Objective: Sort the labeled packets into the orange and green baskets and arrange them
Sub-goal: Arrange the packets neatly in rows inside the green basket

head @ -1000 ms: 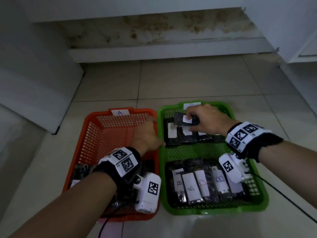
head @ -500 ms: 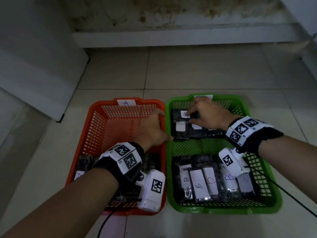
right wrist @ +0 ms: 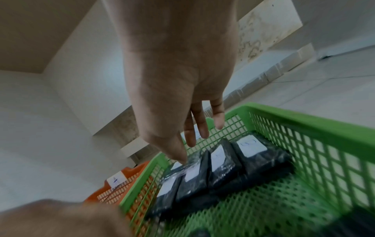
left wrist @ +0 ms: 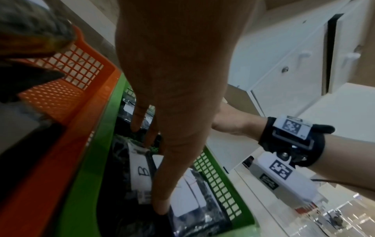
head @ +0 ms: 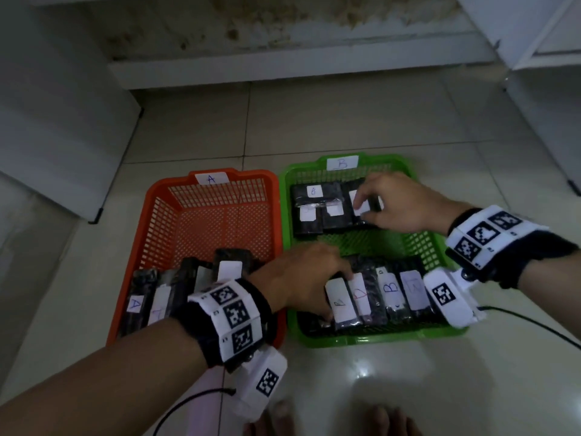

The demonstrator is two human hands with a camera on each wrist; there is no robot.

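An orange basket tagged A holds a near row of dark packets. The green basket tagged B holds a near row of B packets and a far row, with one packet lying crosswise on top. My left hand reaches over the orange rim and presses straight fingers and thumb against the leftmost near-row packets. My right hand is over the far row's right end. Its thumb touches a packet and its fingers are straight, holding nothing.
Both baskets sit side by side on pale floor tiles. A white cabinet stands at the left, another at the right, and a stained wall step behind. Bare toes and a black cable are near me.
My right hand has laid down the packet it held on the far row and let go. My left hand has moved from the orange basket's right wall into the green basket's near row.
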